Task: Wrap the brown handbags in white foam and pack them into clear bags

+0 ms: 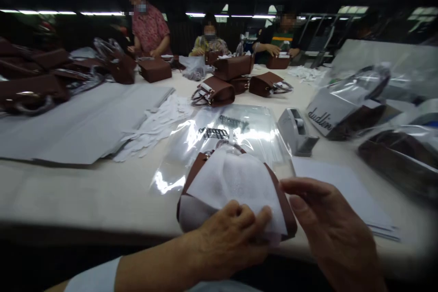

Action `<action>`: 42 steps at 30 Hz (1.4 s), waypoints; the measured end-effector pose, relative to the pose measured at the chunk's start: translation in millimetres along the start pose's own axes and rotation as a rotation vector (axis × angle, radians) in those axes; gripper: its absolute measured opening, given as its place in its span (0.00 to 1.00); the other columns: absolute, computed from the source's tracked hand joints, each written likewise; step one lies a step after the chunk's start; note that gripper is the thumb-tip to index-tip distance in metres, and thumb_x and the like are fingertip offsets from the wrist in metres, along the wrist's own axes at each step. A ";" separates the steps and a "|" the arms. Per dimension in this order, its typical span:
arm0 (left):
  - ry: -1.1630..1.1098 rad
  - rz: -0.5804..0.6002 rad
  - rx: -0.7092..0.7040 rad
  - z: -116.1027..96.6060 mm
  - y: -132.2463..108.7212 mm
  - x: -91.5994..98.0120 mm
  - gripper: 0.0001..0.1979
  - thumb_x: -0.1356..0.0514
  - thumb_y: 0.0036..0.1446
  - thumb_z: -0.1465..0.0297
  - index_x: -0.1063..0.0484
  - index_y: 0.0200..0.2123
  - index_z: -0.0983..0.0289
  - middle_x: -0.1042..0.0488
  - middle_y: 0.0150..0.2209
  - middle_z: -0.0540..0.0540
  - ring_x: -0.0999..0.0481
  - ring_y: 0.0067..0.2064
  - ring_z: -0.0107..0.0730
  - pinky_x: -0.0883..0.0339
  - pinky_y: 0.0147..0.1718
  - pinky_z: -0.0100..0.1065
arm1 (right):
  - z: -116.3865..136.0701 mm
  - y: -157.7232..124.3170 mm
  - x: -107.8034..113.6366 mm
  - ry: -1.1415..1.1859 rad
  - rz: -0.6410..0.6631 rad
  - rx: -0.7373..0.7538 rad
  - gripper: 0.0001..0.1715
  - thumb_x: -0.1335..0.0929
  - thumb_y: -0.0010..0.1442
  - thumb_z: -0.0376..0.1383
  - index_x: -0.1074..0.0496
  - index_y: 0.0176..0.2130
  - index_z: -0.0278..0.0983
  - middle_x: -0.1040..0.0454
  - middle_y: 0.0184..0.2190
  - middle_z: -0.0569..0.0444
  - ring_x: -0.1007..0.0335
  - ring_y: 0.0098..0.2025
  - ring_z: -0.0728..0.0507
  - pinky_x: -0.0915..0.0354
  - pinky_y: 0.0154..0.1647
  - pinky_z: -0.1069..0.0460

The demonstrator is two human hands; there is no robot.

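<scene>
A brown handbag lies tilted on the near edge of the table, with a thin white sheet over its face. My left hand rests on the lower part of this sheet, its fingers curled and gripping it near the bag's bottom edge. To the right, my right hand has its thumb and forefinger apart, the forefinger tip at the bag's side. Under and behind the handbag is a clear plastic bag with black lettering. The handbag's handles are partly hidden by the sheet.
A grey tape dispenser stands right of the plastic bag, above white sheets. Wrapped handbags sit at far right. Left are a large paper stack, white paper strips and brown handbags. Several co-workers work opposite.
</scene>
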State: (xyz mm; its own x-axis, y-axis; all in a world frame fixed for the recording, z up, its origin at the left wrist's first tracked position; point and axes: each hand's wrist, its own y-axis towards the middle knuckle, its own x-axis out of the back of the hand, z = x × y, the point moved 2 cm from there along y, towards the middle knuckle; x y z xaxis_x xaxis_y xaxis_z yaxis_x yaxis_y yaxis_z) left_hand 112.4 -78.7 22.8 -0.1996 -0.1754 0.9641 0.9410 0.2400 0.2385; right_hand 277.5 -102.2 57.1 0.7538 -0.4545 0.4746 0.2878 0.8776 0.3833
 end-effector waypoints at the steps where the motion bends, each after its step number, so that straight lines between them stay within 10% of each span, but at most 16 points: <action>1: 0.012 -0.012 0.011 -2.3 -0.3 1.9 0.10 0.52 0.61 0.68 0.33 0.43 0.56 0.44 0.59 0.58 0.34 0.44 0.41 0.42 0.38 0.40 | 5.9 8.8 -14.3 0.087 0.087 0.086 0.16 0.37 0.59 0.43 0.35 0.47 0.42 0.30 0.46 0.53 0.32 0.47 0.45 0.34 0.47 0.52; 5: -0.041 -0.086 0.018 -4.8 -19.1 11.6 0.08 0.48 0.59 0.69 0.30 0.39 0.57 0.31 0.48 0.52 0.36 0.50 0.40 0.43 0.49 0.41 | 10.1 21.9 -71.9 0.159 0.438 0.205 0.26 0.43 0.63 0.48 0.42 0.56 0.41 0.38 0.55 0.50 0.43 0.57 0.41 0.43 0.57 0.41; 8: -0.087 -0.359 0.143 0.0 -54.8 17.3 0.11 0.44 0.56 0.71 0.33 0.43 0.56 0.30 0.46 0.50 0.37 0.52 0.34 0.49 0.56 0.40 | 5.8 17.4 -91.2 -0.006 0.490 0.354 0.37 0.40 0.57 0.54 0.47 0.59 0.37 0.44 0.59 0.47 0.49 0.60 0.38 0.45 0.58 0.38; 11: -0.189 -0.671 0.654 14.4 -93.9 11.9 0.21 0.42 0.54 0.74 0.41 0.51 0.60 0.37 0.52 0.57 0.40 0.55 0.38 0.46 0.56 0.43 | 6.3 12.4 -97.9 -0.200 0.457 0.440 0.50 0.34 0.52 0.53 0.56 0.62 0.33 0.51 0.62 0.43 0.54 0.62 0.37 0.43 0.57 0.40; 14: -0.582 -0.641 1.059 27.4 -113.2 -1.9 0.16 0.43 0.56 0.68 0.39 0.48 0.60 0.39 0.54 0.59 0.38 0.56 0.40 0.39 0.51 0.41 | 10.1 14.7 -100.3 -0.333 0.420 0.454 0.39 0.38 0.58 0.43 0.56 0.63 0.35 0.52 0.62 0.43 0.49 0.60 0.37 0.39 0.54 0.41; 25: -0.889 -0.413 0.837 52.1 -83.1 32.1 0.03 0.40 0.54 0.69 0.27 0.32 0.61 0.45 0.60 0.53 0.44 0.60 0.41 0.47 0.57 0.36 | 39.2 24.0 -114.7 -0.337 0.232 0.621 0.15 0.41 0.61 0.35 0.27 0.37 0.33 0.26 0.39 0.43 0.31 0.47 0.35 0.32 0.45 0.39; 37: -1.124 -0.450 1.108 65.3 -76.2 -6.0 0.03 0.40 0.52 0.69 0.27 0.30 0.62 0.57 0.64 0.49 0.56 0.65 0.39 0.55 0.61 0.37 | 18.6 -3.5 -124.1 -0.156 0.179 0.969 0.17 0.39 0.60 0.28 0.33 0.48 0.27 0.29 0.46 0.43 0.37 0.53 0.39 0.33 0.50 0.46; 42: -1.146 -0.573 1.295 61.7 -75.2 -11.4 0.10 0.41 0.51 0.71 0.32 0.39 0.62 0.42 0.59 0.56 0.48 0.62 0.40 0.48 0.58 0.37 | 8.4 -6.0 -120.6 -0.345 0.310 1.176 0.18 0.39 0.59 0.28 0.32 0.49 0.26 0.30 0.48 0.42 0.38 0.53 0.36 0.31 0.47 0.46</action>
State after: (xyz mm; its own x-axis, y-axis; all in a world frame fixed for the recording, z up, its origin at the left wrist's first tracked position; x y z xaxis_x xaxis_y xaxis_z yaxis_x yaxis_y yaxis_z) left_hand 27.1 -35.8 1.1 -0.9785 0.0412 0.2020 0.0264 0.9968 -0.0757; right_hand 179.8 -53.9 4.2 0.4518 -0.4259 0.7839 -0.7039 0.3696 0.6066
